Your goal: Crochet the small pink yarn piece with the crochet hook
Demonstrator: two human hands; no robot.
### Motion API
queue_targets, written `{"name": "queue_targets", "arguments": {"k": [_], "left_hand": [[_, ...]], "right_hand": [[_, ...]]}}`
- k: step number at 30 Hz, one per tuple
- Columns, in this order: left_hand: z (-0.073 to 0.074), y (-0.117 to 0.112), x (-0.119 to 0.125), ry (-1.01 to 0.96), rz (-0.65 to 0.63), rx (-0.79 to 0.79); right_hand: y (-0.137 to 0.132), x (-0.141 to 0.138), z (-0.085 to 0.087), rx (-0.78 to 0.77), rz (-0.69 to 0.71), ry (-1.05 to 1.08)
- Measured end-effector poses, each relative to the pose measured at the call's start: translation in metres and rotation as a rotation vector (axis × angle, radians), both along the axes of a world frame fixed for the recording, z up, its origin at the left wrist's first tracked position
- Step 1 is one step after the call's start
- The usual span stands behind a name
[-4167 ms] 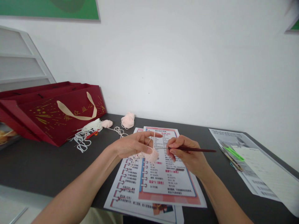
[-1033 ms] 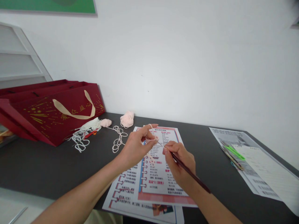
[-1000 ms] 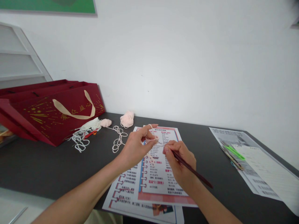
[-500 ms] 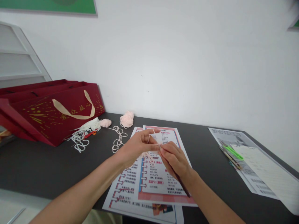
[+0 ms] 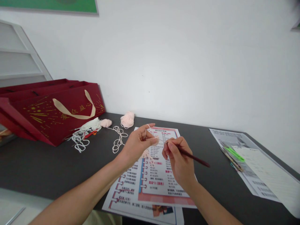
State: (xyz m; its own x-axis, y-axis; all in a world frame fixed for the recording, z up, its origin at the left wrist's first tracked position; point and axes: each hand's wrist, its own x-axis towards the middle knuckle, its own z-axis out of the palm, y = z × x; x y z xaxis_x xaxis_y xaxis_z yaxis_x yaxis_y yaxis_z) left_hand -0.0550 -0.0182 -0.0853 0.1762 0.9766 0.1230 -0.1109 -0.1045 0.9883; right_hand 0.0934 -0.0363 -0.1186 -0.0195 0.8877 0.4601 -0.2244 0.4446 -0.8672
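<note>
- Hands: two, both the person's own, raised just above the printed sheets at the middle of the dark table (image 5: 47,168).
- Left hand (image 5: 137,144): fingers pinched narrow on one strand of pale pink yarn (image 5: 148,126), which loops over the outstretched forefinger; a small pink crocheted piece (image 5: 146,153) hangs under the palm, partly hidden.
- Right hand (image 5: 178,159): fingers curled tight around one dark red crochet hook (image 5: 193,157), whose handle sticks out to the right; its thin metal tip points left toward the left thumb, and whether it touches the yarn is too small to tell.
- Printed pattern sheets (image 5: 161,178): two, overlapping, flat beneath both hands.
- Pink yarn balls: two, a larger one (image 5: 127,119) by the wall and a smaller one (image 5: 106,123) to its left, with one loose pink strand (image 5: 118,139) coiled on the table between them and the left hand.
- White yarn tangle (image 5: 83,134): one, just beside the red gift bags (image 5: 51,109), which lie tipped over at the left; at least two bags show.
- Papers (image 5: 257,165) at the right edge: one stack, with one green pen (image 5: 234,153) lying on it.
</note>
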Motion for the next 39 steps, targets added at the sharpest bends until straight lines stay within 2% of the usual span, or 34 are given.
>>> {"name": "queue_targets", "arguments": {"k": [2, 4, 6, 8, 9, 11, 14, 15, 16, 19, 21, 23, 26, 28, 30, 33, 35, 36, 39], "left_hand": [[-0.001, 0.002, -0.002, 0.051, 0.013, 0.025], [-0.004, 0.004, -0.004, 0.132, 0.036, 0.075], [-0.005, 0.005, -0.005, 0.214, 0.065, 0.144], [-0.006, 0.005, -0.006, 0.275, 0.080, 0.203], [-0.006, 0.004, -0.007, 0.299, 0.082, 0.223], [-0.005, 0.003, -0.007, 0.344, 0.076, 0.243], [-0.002, 0.002, -0.007, 0.403, 0.058, 0.262], [-0.002, 0.002, -0.007, 0.417, 0.053, 0.268], [-0.001, 0.002, -0.007, 0.427, 0.050, 0.274], [0.001, 0.003, -0.008, 0.449, 0.052, 0.283], [0.002, 0.004, -0.008, 0.463, 0.052, 0.289], [0.002, 0.004, -0.009, 0.472, 0.041, 0.293], [0.004, 0.003, -0.010, 0.450, -0.003, 0.269], [0.005, 0.002, -0.010, 0.379, -0.052, 0.221], [0.005, 0.001, -0.009, 0.249, -0.125, 0.149], [0.004, -0.002, -0.006, 0.068, -0.228, 0.026], [0.002, -0.002, -0.003, -0.014, -0.245, -0.024], [0.001, -0.002, -0.002, -0.047, -0.244, -0.045], [-0.002, -0.002, 0.002, -0.122, -0.226, -0.114]], "right_hand": [[0.001, 0.002, 0.004, -0.076, 0.042, 0.035], [0.001, 0.006, 0.006, -0.006, -0.018, -0.130], [0.000, 0.011, 0.007, 0.220, -0.090, -0.382], [-0.001, 0.016, 0.008, 0.473, -0.082, -0.581], [-0.002, 0.018, 0.008, 0.551, -0.062, -0.634], [-0.001, 0.021, 0.008, 0.538, -0.073, -0.660], [0.001, 0.024, 0.009, 0.338, -0.173, -0.619], [0.002, 0.025, 0.011, 0.325, -0.176, -0.617], [0.002, 0.026, 0.012, 0.361, -0.149, -0.635], [0.003, 0.030, 0.019, 0.597, 0.004, -0.754], [0.004, 0.032, 0.022, 0.676, 0.074, -0.783], [0.006, 0.035, 0.023, 0.589, 0.072, -0.707], [0.011, 0.034, 0.020, 0.244, 0.087, -0.438], [0.014, 0.029, 0.019, 0.002, 0.184, -0.189], [0.014, 0.022, 0.018, -0.174, 0.298, 0.033], [0.009, 0.011, 0.015, -0.267, 0.325, 0.156], [0.005, 0.008, 0.010, -0.160, 0.213, 0.055], [0.003, 0.008, 0.008, -0.046, 0.120, -0.060], [-0.001, 0.009, -0.001, 0.433, -0.167, -0.518]]}}
